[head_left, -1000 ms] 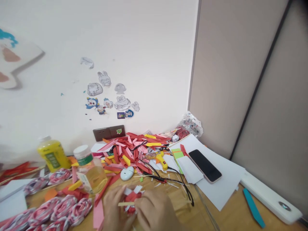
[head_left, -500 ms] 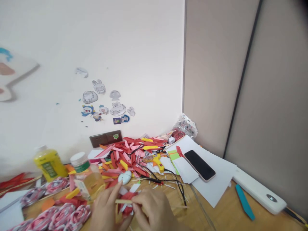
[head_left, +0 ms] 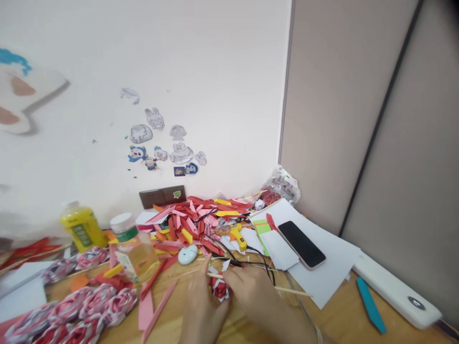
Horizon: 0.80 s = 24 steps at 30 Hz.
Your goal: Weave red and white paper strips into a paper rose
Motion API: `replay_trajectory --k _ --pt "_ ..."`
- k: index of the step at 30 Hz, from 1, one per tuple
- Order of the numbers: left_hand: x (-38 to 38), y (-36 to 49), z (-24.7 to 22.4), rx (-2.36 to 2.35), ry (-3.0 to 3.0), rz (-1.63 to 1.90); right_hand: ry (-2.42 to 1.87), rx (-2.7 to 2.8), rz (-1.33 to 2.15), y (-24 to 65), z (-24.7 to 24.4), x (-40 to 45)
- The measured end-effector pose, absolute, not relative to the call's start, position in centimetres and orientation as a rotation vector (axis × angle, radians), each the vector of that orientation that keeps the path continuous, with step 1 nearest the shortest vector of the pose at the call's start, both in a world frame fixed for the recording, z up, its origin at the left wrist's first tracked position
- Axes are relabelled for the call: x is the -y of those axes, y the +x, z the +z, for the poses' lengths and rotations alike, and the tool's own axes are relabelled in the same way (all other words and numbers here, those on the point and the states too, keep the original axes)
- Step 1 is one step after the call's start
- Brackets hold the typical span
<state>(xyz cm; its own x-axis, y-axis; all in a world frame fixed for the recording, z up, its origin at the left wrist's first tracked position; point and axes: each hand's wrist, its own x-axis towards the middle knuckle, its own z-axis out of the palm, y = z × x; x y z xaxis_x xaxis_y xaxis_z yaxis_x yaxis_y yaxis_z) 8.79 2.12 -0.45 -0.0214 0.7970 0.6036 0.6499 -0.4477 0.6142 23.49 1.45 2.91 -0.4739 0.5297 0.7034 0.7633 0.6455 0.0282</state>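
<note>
Near the middle of the bench [head_left: 168, 315], I see the red and white paper flower [head_left: 219, 288] held between two hands. The left hand [head_left: 203, 306] curls around its left side, fingers bent against it. The right hand [head_left: 251, 291] pinches the thin wooden stick [head_left: 215, 275] across the flower's top. Beyond them I make out the white earbud case [head_left: 187, 255] and, to its right, the yellow glue gun [head_left: 238, 237].

Both hands [head_left: 224, 296] around a red-and-white paper rose [head_left: 219, 288] above the table [head_left: 165, 320].
</note>
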Motion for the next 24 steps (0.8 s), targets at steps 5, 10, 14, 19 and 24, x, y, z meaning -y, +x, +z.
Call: replay_trajectory --k 5,10,14,19,24 --pt "-1.6 8.6 -1.6 -1.542 2.129 1.297 -1.117 2.181 -0.249 23.6 2.0 -1.4" --pt "-1.7 8.4 -1.9 -1.548 2.191 1.286 -1.15 2.195 -0.262 23.9 1.6 -1.3" --pt "-1.8 8.3 -1.8 -1.57 2.245 1.299 -1.13 2.195 -0.064 24.1 2.2 -1.0" --pt "-1.9 8.1 -2.0 -1.537 2.469 1.334 -1.115 2.1 0.207 24.1 3.1 -0.7" --pt "-2.0 8.0 -2.2 -1.516 2.62 1.322 -1.12 2.076 0.192 24.1 2.5 -0.8"
